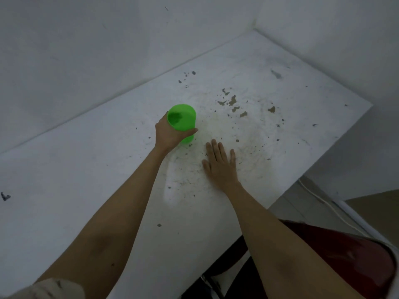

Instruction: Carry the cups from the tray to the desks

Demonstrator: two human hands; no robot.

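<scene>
The head view looked down on a white desk (86, 169) set against a white wall (86, 50), with a second wall meeting it at the far right corner. The desk's back edge ran along the wall from lower left up to that corner, and its right edge fell away diagonally toward the person's body, with floor and a pale cable (323, 203) showing beyond it.

The left hand (170, 134) gripped a green cup (182, 120), thumb on the near side and fingers curled round the far side, closed on its wall. The cup stood upright with its mouth open to the camera. Whether its base touched the desk could not be told, since the hand hid the lower part. It sat toward the middle of the desk, well clear of both the back edge and the right edge.

The right hand (220, 165) lay flat, fingers stretched out and slightly spread, holding nothing, palm down on or just above the desk. It was just beside the cup, on the cup's right and nearer the person.

Chipped and stained patches (233, 102) marked the surface beyond and to the right of both hands. The broad left part of the desk was bare, as was the stretch toward the far corner. A dark red object (345, 255) showed at the lower right, below the desk's right edge, partly hidden by the right forearm.
</scene>
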